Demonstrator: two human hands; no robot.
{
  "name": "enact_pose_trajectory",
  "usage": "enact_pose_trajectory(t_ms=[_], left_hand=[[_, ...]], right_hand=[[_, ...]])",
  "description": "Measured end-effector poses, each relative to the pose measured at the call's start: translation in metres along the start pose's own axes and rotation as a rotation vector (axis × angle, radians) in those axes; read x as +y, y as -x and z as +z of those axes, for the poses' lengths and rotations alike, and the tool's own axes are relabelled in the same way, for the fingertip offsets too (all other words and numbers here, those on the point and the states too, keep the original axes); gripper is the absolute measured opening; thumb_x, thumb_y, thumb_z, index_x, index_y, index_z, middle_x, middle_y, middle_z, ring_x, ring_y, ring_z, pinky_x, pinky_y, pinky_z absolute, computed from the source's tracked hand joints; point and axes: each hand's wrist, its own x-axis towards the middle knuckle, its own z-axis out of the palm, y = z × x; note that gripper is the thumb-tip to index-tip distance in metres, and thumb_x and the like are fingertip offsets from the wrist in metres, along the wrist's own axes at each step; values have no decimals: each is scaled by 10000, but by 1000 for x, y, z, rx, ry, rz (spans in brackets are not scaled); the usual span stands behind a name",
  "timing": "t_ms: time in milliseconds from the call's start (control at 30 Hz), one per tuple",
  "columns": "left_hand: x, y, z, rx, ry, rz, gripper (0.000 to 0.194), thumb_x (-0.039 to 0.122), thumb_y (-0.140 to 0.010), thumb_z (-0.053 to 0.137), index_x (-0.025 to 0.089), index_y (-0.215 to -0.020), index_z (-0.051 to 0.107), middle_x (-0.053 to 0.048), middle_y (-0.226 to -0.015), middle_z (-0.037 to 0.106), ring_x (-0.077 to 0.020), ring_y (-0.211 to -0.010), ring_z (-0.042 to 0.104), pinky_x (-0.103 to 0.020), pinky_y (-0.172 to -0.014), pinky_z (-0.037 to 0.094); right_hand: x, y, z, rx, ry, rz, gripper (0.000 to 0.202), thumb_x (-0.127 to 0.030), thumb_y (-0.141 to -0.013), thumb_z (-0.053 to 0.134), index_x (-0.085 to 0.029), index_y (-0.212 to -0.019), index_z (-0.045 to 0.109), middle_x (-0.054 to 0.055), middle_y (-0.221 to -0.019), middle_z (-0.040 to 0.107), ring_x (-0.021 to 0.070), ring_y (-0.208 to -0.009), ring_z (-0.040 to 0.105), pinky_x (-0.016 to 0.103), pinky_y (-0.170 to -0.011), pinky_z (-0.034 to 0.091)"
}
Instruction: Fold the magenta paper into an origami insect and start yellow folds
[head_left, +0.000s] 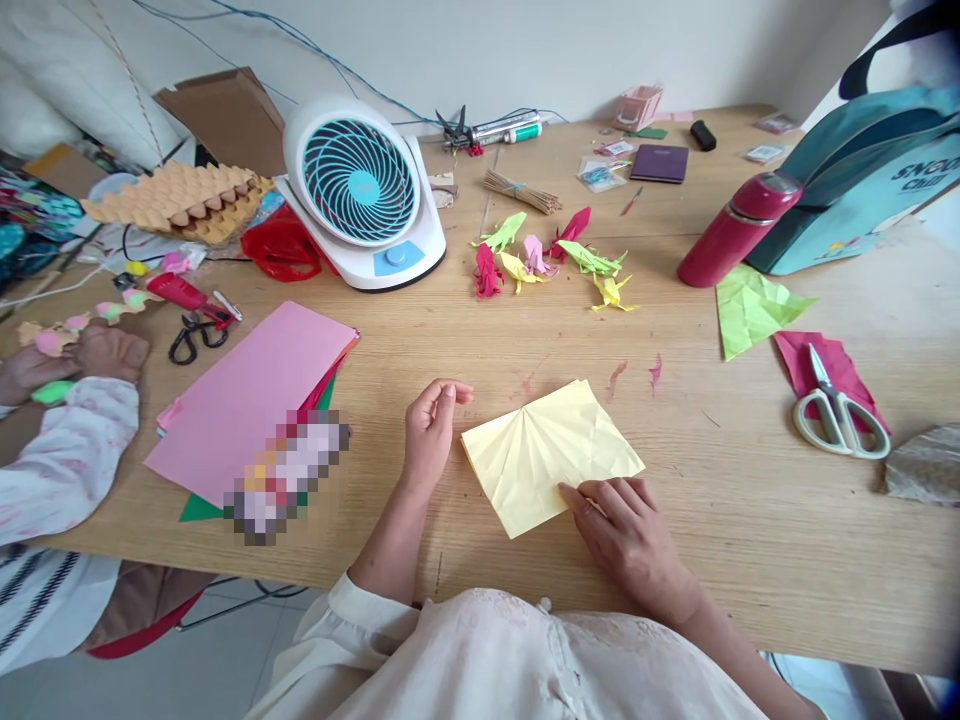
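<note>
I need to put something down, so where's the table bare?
Between the yellow sheet and the white-handled scissors, and between the pink paper and your left hand. It's crowded around the fan and folded figures.

Big blurry squares (287, 478) cover something on the paper pile, and I can't tell what. The pink sheet (262, 390) hides most of the green paper (201, 508) under it. The right hand (634, 540) covers a bit of the yellow paper (551, 455). The blue bag (840, 190) and the gray thing (926, 465) get cut off at the right side. Another person's sleeve (67, 460) goes off the left side. Things in the clear bag (600, 176) are too small to tell.
</note>
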Motion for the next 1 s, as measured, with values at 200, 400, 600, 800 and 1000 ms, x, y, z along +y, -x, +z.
enact_pose_trajectory(t_ms=[200, 400, 600, 800, 1000], left_hand=[[46, 37, 10, -485, -559, 345, 223, 198, -973, 457, 203, -1089, 649, -56, -1082, 693, -200, -1045, 625, -344, -930, 478], [25, 78, 36, -659, -757, 398, 438, 204, -973, 465, 166, -1409, 442, -122, -1450, 503, -231, -1379, 434, -398, -1132, 387], [-3, 91, 45, -749, -933, 401, 518, 330, -987, 460, 219, -1484, 366, -118, -1612, 291, -304, -1506, 222, -561, -1189, 252], [1, 92, 44, -807, -953, 404, 528, 387, -997, 433, 234, -1496, 357, -94, -1630, 253, -286, -1518, 182, -534, -1203, 225], [1, 91, 41, -834, -939, 440, 526, 398, -1007, 404, 227, -1502, 352, -84, -1633, 248, -267, -1527, 144, -523, -1221, 178]], right_hand=[[-18, -15, 14, -36, -81, 9, 114, -169, -923, 605, -152, -1025, 652, 34, -771, 614, 182, -708, 497, 353, -692, 355], [-4, -17, 4, -3, -223, 111, 81, -175, -943, 561, -173, -918, 638, 38, -799, 618, 174, -728, 545, 345, -696, 390], [60, -28, -5, 93, -383, 557, 177, -243, -944, 536, -216, -1097, 620, 41, -928, 627, 157, -752, 613, 299, -674, 486], [87, -36, 18, 84, -419, 681, 197, -333, -884, 595, -217, -1042, 618, 33, -921, 602, 151, -694, 591, 301, -643, 497], [82, -33, 19, 86, -454, 639, 133, -315, -901, 570, -209, -827, 599, 12, -796, 558, 143, -650, 540, 290, -613, 439]])
